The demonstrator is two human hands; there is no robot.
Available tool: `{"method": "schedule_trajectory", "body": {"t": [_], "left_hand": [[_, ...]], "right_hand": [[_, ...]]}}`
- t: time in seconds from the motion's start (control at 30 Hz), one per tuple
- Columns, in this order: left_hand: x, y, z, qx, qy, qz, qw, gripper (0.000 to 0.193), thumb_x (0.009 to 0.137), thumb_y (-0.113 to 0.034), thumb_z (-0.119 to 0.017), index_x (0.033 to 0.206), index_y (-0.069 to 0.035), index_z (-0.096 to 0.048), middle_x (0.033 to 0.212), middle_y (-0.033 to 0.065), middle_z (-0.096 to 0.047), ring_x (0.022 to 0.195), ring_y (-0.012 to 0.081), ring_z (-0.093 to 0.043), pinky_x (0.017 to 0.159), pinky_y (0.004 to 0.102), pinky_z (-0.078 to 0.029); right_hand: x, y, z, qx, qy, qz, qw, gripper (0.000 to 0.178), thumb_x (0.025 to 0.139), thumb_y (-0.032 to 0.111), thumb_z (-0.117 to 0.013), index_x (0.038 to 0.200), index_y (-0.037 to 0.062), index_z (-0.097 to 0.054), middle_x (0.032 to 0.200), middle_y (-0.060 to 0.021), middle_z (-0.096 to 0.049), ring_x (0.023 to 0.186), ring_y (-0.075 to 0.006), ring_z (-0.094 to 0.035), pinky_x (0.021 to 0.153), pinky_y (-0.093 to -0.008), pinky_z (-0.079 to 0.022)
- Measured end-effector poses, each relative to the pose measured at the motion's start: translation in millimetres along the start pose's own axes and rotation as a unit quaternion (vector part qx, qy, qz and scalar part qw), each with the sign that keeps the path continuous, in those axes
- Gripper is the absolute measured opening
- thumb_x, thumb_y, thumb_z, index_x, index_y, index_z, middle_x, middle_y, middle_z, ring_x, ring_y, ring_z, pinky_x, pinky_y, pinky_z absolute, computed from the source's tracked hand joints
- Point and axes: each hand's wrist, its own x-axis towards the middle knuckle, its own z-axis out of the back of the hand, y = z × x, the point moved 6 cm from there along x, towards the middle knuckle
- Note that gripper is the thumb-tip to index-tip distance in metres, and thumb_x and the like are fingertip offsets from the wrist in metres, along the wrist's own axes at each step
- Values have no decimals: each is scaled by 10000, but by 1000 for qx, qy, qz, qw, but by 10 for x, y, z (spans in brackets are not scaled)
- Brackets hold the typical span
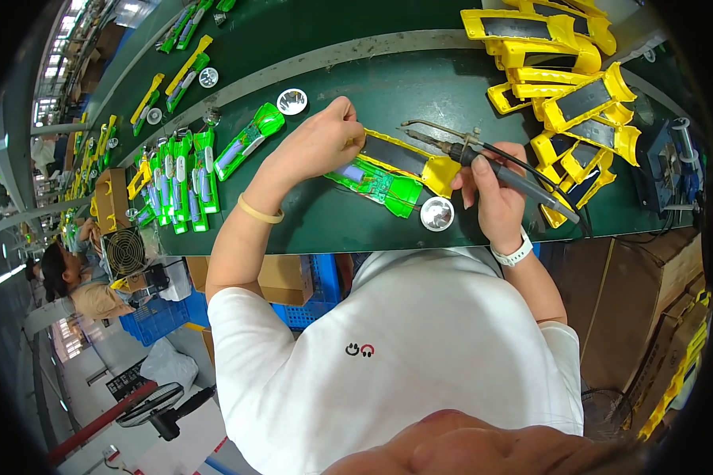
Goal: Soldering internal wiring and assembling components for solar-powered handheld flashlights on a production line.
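My right hand [495, 194] grips a soldering iron [509, 176] with a thin metal tube along it; the tip points left above the work. Below that tip lies a yellow plastic casing half [404, 156] with a dark panel. My left hand [325, 141] is closed at the casing's left end, its fingertips partly hidden. Against the casing's near side rests a green casing half [400, 194] holding a circuit board [375, 184], wires and a purple battery cell [348, 172]. A round silver reflector [436, 214] sits by its right end, next to the table's near edge.
Yellow casing halves [586, 107] are heaped at the right, by a blue soldering station [677, 170]. Several green assemblies [178, 178] stand in a row at the left; one more green assembly [249, 142] lies nearer, by another reflector [291, 101]. A co-worker [71, 277] sits far left.
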Motion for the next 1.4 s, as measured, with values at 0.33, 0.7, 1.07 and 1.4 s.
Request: {"method": "schedule_trajectory", "body": {"t": [0.33,0.7,1.07,1.4], "left_hand": [[56,-43,-37,30,3,-29,999,73,719,-48,-630,782,-19,-608,874,104,-475,774,250,-538,686,326,-462],[166,-216,97,113,-129,-192,966,164,690,-44,-658,853,-39,-639,1053,108,-599,1054,287,-534,883,383,-433],[-570,-107,-191,-23,-89,-152,984,485,594,-98,-769,970,-75,-464,1076,149,-554,1013,330,-535,956,465,-385],[1351,1216,688,-19,-329,126,936,574,654,-216,-743,1077,-30,-401,994,210,-573,907,364,-576,781,382,-465]], "right_hand": [[-297,393,526,-17,-86,74,993,244,902,142,-536,1070,69,-375,745,-109,-572,567,-115,-563,416,-181,-384],[-319,476,955,-20,-168,99,981,183,928,170,-469,1083,115,-389,707,-105,-553,522,-147,-561,378,-185,-349],[-187,559,1084,10,-185,142,972,285,906,262,-518,1078,70,-398,665,-119,-537,460,-170,-518,395,-209,-367],[-129,803,1217,75,-223,228,945,239,959,277,-406,1074,68,-424,732,-95,-504,498,-128,-481,398,-174,-336]]}}
